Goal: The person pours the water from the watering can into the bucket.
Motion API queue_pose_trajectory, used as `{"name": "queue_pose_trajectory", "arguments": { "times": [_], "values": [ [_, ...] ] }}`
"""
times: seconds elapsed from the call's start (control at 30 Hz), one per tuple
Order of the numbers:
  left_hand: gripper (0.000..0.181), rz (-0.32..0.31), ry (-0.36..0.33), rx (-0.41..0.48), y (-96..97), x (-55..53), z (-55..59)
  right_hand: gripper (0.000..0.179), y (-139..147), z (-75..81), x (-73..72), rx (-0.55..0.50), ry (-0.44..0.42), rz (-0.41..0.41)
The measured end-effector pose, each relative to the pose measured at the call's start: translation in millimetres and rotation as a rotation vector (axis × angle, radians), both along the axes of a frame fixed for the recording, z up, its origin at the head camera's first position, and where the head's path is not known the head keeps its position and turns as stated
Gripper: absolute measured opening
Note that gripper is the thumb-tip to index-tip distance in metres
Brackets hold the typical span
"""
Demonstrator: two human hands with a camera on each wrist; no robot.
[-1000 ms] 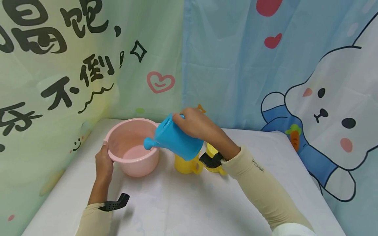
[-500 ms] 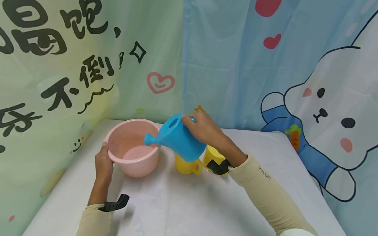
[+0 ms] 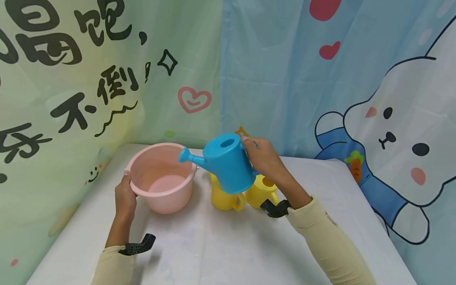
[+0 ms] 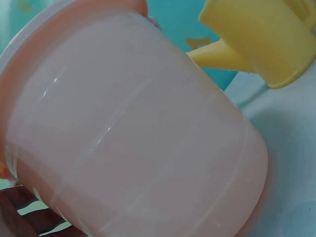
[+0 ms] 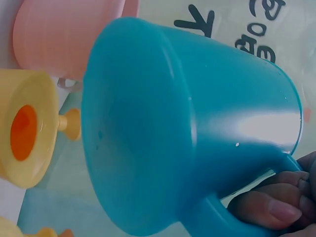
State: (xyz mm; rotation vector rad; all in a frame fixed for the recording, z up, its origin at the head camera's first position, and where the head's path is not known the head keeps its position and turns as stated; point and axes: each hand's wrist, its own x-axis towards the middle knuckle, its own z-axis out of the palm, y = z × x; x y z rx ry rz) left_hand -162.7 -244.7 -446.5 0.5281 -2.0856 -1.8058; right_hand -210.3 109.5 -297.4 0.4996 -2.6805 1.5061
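Observation:
A blue watering can is held in the air by my right hand, whose fingers wrap its handle in the right wrist view. The can leans slightly, its spout reaching left over the right rim of a pink basin. At the basin's left side, my left hand grips the rim; the left wrist view shows some of its fingers against the outer wall. Below the blue can stands a yellow watering can, partly hidden by it. Beside that is a second yellow watering can.
A white cloth covers the table. Printed curtains hang close behind and along both sides. Both yellow cans stand near the basin's right side, the nearer one's spout pointing at it in the left wrist view.
The blue watering can has swung from a steep tilt toward upright, its spout rising. My right hand has moved right with it, uncovering more of the second yellow can. The left hand stays put.

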Motion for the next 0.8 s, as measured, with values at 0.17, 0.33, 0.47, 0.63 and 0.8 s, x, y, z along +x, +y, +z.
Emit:
{"name": "queue_pose_trajectory", "arguments": {
  "times": [0.17,0.33,0.47,0.63,0.8],
  "values": [
    [0.068,0.002,-0.006,0.001,-0.3,0.9,1.7,0.053,10.9,-7.4,0.0,-0.082,0.01,0.004],
    [0.068,0.002,-0.02,-0.001,0.4,1.8,2.5,0.053,14.6,-17.8,2.0,-0.192,0.0,0.0],
    [0.068,0.0,-0.019,0.016,1.4,2.3,2.5,0.052,17.0,-25.9,6.0,-0.271,-0.017,-0.023],
    [0.068,-0.017,-0.026,0.001,1.6,2.6,2.9,0.053,25.7,-34.5,10.8,-0.344,-0.059,-0.043],
    [0.068,-0.034,-0.034,-0.015,0.9,1.8,3.5,0.054,42.2,-36.3,13.2,-0.4,-0.049,-0.072]
  ]
}}
